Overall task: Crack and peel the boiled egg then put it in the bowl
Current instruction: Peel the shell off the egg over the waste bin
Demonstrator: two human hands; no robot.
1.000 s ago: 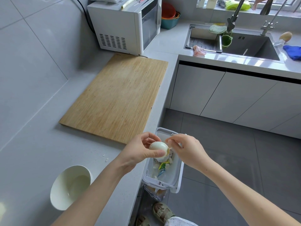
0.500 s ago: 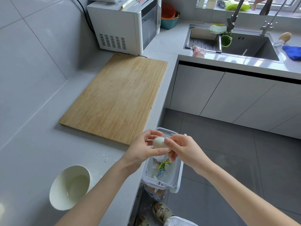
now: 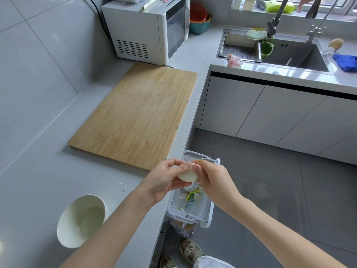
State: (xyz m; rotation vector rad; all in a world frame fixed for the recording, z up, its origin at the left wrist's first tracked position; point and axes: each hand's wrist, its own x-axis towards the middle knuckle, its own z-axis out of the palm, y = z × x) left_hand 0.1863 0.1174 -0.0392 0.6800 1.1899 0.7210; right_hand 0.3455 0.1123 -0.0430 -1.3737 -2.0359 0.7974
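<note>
The egg (image 3: 188, 174) is held in the air over the bench's front edge, above a small white bin (image 3: 210, 209) that hangs there. Its visible surface is smooth, pale cream and glossy, with no cracked shell showing on the side facing the camera. The left hand (image 3: 164, 182) cradles it from below and behind, thumb across the near side and fingers curled round the far side. The right hand (image 3: 212, 180) comes in from the other side, its fingertips (image 3: 195, 166) pinching at the egg's upper end, where a small tan fleck sits; whether that is shell or skin cannot be told.

The bowl (image 3: 63, 215) lies well apart on the bench (image 3: 38, 180), down and to the left of the hands, white and tipped so its mouth faces the camera. The left forearm passes just beside it. 2 or 3 shell crumbs (image 3: 122, 186) lie on the bench between the bowl and the cutting board (image 3: 135, 113), a large bamboo slab. In the bin are white shell pieces and a yellow and blue wrapper.

Behind the board stands a white microwave (image 3: 146, 29), with stacked coloured bowls (image 3: 200, 20) beside it. The grey bench turns a corner to a steel sink (image 3: 293, 55) holding a green cup (image 3: 266, 48); a blue cloth (image 3: 345, 62) lies at its right. White cabinets stand over a grey tiled floor, and sandalled feet (image 3: 191, 250) show below.
</note>
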